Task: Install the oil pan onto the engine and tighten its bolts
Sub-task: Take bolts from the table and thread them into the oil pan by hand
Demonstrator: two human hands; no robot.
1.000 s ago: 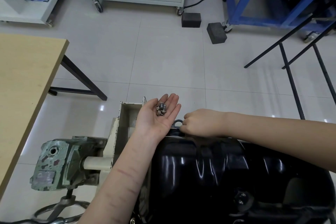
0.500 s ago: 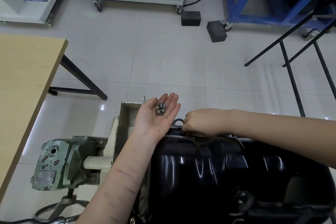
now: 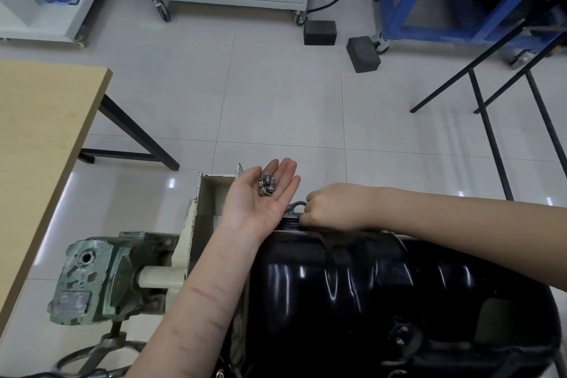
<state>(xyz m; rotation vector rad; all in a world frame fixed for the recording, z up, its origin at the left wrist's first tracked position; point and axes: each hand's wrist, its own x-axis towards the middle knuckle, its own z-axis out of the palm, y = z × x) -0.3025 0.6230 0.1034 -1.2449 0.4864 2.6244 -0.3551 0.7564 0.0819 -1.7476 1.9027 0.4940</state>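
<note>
Small, smooth bolts (image 3: pixel 267 188) are being cradled in the flat, upturned left hand (image 3: pixel 260 198); the right hand (image 3: pixel 333 207), fingers curled, is pinching something hidden at the rigid, glossy oil pan (image 3: pixel 383 291) rim, probably a bolt.

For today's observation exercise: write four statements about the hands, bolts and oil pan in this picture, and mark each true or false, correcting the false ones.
1. The left hand lies palm up with bolts resting on it. True.
2. The right hand hangs idle above the floor. False: its fingers are curled at the far edge of the oil pan.
3. The oil pan is black and glossy. True.
4. The bolts lie on the wooden table. False: they are in the left palm.
</note>
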